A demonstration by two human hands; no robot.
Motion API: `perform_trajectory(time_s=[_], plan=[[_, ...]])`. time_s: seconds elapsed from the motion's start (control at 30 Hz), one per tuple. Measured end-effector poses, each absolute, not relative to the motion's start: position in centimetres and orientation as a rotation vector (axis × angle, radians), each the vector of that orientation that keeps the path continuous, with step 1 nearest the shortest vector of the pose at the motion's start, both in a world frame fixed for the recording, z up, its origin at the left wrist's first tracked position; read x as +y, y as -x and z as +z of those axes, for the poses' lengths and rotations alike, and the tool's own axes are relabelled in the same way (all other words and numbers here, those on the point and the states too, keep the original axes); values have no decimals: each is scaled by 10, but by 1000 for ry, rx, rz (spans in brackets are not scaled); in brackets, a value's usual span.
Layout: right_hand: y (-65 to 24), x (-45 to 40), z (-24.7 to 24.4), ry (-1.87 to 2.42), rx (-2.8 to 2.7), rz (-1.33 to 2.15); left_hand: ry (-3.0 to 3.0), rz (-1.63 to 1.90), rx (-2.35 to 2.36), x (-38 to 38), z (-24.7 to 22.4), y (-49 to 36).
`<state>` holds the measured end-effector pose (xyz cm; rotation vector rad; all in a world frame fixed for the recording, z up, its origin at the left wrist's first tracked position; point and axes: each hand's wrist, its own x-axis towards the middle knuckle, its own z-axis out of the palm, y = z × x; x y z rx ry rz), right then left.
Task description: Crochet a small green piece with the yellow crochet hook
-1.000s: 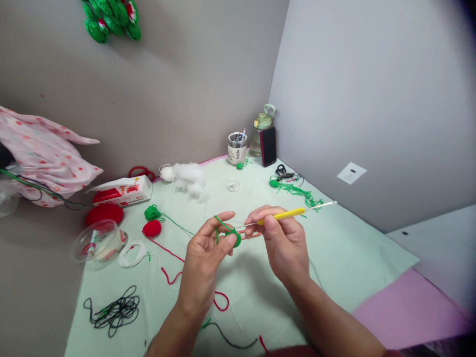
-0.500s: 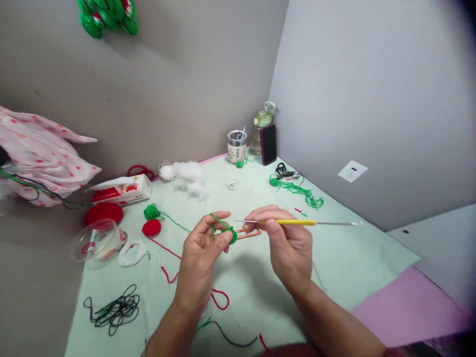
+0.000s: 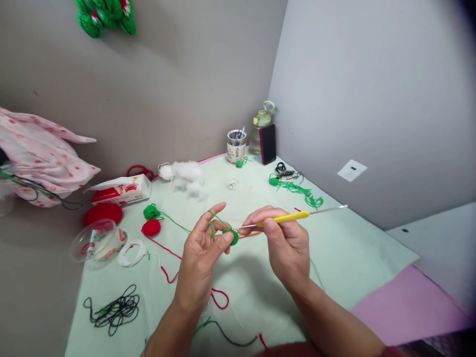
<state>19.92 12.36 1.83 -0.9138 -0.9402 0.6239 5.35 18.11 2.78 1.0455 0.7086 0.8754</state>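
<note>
My left hand (image 3: 204, 248) pinches a small round green crochet piece (image 3: 233, 237) between thumb and fingers. Green yarn (image 3: 219, 216) loops over its raised index finger and runs back to a green yarn ball (image 3: 151, 212). My right hand (image 3: 288, 245) grips a crochet hook (image 3: 293, 216) by its yellow handle. The hook's thin left end meets the upper edge of the green piece; whether it is inside a stitch I cannot tell. Partly hidden behind my right fingers, orange-handled scissors (image 3: 248, 235) lie on the table.
On the left are a red yarn ball (image 3: 151, 227), a clear plastic tub (image 3: 94, 243), a red-and-white box (image 3: 122, 190) and tangled black cord (image 3: 117, 311). White stuffing (image 3: 189, 173), a pen tin (image 3: 236, 148), a bottle (image 3: 263, 119) and a phone (image 3: 268, 144) stand or lie at the back.
My right hand has shifted slightly left and tilted the hook, bringing its tip from apart to the green piece's edge. My left index finger has risen a little, lifting the yarn.
</note>
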Motion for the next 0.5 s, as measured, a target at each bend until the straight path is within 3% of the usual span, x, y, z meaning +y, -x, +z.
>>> perform_trajectory(time_s=[0.5], plan=[[-201,122,18,946,-965,624,-1070,871,701,182,28,-54]])
